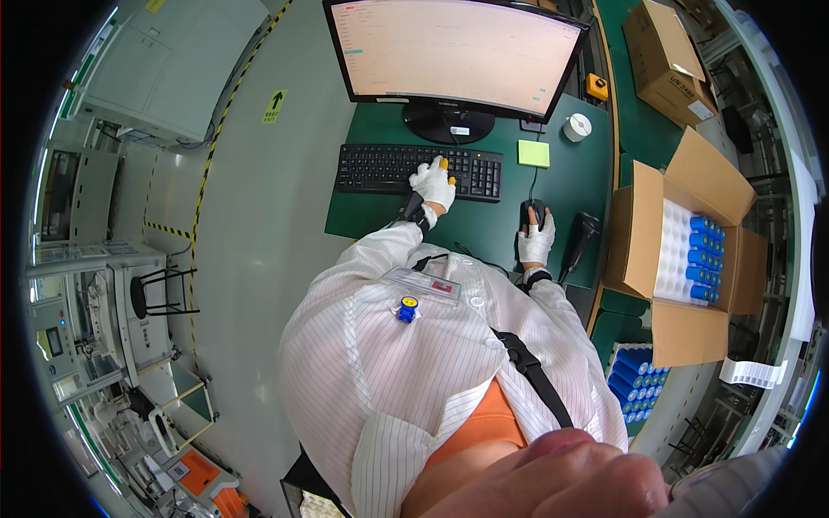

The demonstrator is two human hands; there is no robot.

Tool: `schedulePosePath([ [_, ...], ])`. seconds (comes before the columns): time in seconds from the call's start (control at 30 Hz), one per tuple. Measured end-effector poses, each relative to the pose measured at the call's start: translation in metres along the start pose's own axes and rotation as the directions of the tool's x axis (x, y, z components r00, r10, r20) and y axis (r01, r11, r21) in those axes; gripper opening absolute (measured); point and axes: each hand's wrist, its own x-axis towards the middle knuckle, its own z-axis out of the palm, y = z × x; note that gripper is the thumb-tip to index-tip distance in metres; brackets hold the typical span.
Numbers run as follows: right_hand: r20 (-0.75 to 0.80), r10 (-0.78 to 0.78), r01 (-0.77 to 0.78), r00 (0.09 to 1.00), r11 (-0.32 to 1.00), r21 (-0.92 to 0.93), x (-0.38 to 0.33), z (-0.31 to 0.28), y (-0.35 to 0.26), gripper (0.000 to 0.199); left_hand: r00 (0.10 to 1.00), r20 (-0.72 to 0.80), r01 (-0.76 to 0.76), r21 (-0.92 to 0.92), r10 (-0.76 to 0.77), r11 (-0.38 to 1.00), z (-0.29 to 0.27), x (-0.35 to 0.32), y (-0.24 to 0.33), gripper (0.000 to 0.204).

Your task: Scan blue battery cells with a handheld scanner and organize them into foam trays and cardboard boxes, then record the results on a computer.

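My left hand (433, 183), in a white glove with yellow fingertips, rests on the right part of a black keyboard (380, 169) on the green desk (484, 226). My right hand (536, 240), also gloved, lies over a black mouse (531, 211) to the right of the keyboard. Both sleeves belong to a white striped coat (389, 363) with a badge clipped on the chest. A wide monitor (458, 47) with a pale lit screen stands behind the keyboard.
A green notepad (534, 153) and a white tape roll (577, 127) lie by the monitor; a black handheld scanner (584, 240) lies right of the mouse. An open cardboard box (643, 259) holds blue cylinders (704, 259); more blue cylinders (635, 380) sit below. A black stool (160, 289) and machines stand left.
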Motion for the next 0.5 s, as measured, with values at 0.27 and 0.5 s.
schedulePosePath([
  [0.27, -0.007, 0.020, -0.020, 1.000, 1.000, -0.004, -0.002, 0.003, 0.005, 0.071, 0.998, -0.054, -0.013, -0.040, 0.011, 0.999, 0.004, -0.011, -0.005, 0.053],
  [0.5, 0.005, 0.013, -0.013, 1.000, 1.000, 0.018, -0.002, 0.002, 0.004, 0.066, 1.000, -0.013, -0.019, -0.014, 0.019, 1.000, 0.001, -0.011, -0.006, 0.066],
])
